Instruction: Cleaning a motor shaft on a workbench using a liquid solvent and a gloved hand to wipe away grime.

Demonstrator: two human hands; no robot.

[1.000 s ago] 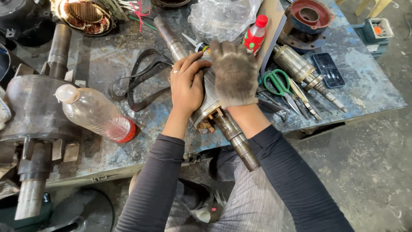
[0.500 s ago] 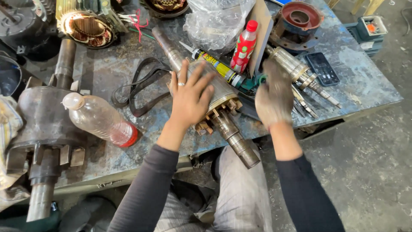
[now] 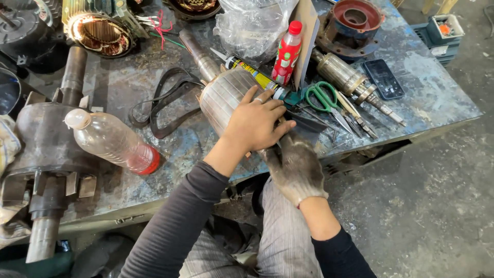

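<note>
Rotor (image 3: 226, 95), a ribbed steel cylinder on a long shaft, lies slantwise on the worn metal counter (image 3: 437, 87), its near end at the counter's front edge. From the head camera we see our bare left hand (image 3: 257, 123) spread flat on the rotor's near end, fingers open. Our gloved right hand (image 3: 296, 164) sits just below it at the shaft end; whether its grip closes on the shaft, we cannot tell. Green-handled scissors (image 3: 321, 98) lie just to the right, a clear plastic bottle (image 3: 110, 141) well to the left.
</note>
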